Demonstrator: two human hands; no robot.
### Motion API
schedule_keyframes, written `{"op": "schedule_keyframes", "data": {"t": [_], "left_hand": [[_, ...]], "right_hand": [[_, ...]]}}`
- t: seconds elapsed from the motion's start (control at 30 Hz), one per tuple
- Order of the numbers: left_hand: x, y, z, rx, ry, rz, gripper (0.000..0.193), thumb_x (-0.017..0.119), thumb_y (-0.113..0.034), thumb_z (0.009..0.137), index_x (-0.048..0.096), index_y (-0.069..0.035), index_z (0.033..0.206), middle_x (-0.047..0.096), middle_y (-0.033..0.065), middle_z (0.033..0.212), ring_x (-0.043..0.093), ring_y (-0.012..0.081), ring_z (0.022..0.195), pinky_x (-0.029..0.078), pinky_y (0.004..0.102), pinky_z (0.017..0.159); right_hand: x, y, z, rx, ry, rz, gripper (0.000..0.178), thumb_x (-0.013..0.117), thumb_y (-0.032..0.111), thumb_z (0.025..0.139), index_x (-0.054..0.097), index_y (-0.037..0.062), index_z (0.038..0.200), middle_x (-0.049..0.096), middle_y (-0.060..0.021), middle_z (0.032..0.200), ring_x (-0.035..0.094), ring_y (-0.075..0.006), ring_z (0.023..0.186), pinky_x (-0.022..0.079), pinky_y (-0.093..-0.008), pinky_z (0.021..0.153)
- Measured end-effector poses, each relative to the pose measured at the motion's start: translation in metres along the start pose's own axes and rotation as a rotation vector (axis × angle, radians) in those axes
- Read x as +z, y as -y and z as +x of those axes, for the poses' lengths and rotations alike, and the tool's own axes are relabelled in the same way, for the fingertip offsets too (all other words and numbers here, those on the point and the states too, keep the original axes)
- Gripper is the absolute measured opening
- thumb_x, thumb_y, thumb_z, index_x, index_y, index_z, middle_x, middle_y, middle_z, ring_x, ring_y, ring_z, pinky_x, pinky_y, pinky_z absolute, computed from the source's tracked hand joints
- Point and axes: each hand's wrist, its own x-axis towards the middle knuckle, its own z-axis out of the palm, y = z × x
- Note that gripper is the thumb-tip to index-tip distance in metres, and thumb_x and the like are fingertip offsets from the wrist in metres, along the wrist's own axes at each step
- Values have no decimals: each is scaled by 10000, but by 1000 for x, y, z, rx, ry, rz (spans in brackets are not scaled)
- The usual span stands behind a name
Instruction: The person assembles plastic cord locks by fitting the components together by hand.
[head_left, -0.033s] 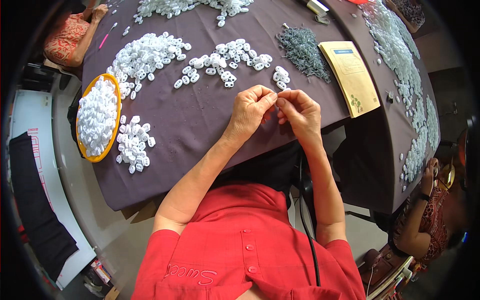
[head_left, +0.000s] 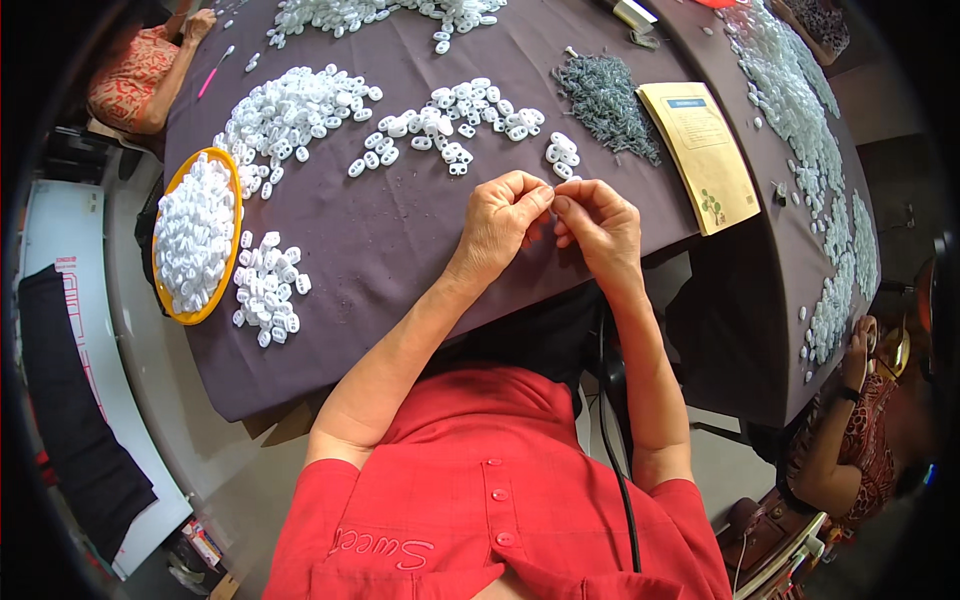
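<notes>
My left hand (head_left: 503, 222) and my right hand (head_left: 603, 228) meet fingertip to fingertip over the table's near edge. Both are closed in a pinch, and whatever lies between the fingers is too small and hidden to name. Just beyond the fingertips sits a small cluster of white oval plastic pieces (head_left: 563, 152) with dark holes. Farther off, a looser group of the same white pieces (head_left: 440, 122) spreads across the cloth. To the far right of my hands rises a heap of small grey-green slender pieces (head_left: 607, 105).
A yellow-rimmed basket (head_left: 238, 215) full of white pieces stands at the left, between a large pile (head_left: 290, 110) and a smaller one (head_left: 268, 290). Right of the grey-green heap lies a tan paper envelope (head_left: 700, 155). Other people sit at left and right; translucent pieces (head_left: 790, 110) cover the right-hand table.
</notes>
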Motion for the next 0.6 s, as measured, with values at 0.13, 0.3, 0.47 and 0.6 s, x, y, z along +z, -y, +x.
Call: {"op": "schedule_keyframes", "data": {"t": [0.13, 0.3, 0.47, 0.6], "left_hand": [[1, -3, -4, -21, 2, -1, 122, 564, -135, 854, 616, -27, 828, 583, -10, 655, 500, 34, 525, 413, 179, 441], [6, 1, -9, 98, -46, 49, 133, 610, -91, 830, 629, -10, 933, 627, 11, 728, 562, 43, 617, 470, 179, 546], [11, 1, -9, 108, -125, 137, 73, 611, -66, 810, 625, 0, 838, 611, 13, 677, 543, 50, 568, 459, 193, 516], [6, 0, -8, 68, -50, 166, 87, 585, -98, 846, 607, -14, 849, 587, -17, 682, 506, 31, 561, 426, 175, 497]], "right_hand": [[-2, 0, 0, 34, 4, -109, 93, 580, 65, 846, 586, -7, 903, 566, -2, 688, 515, -44, 574, 443, -175, 493], [-3, -5, 1, 17, 8, -62, 88, 567, 57, 852, 581, -12, 904, 567, -7, 698, 515, -44, 577, 450, -179, 497], [0, -9, 1, -21, -46, -8, 82, 560, 36, 850, 578, -16, 910, 573, -15, 719, 516, -43, 584, 456, -180, 503], [-1, -9, 1, -25, -22, -26, 69, 555, 23, 850, 569, -7, 911, 571, -12, 720, 512, -43, 574, 451, -176, 499]]}}
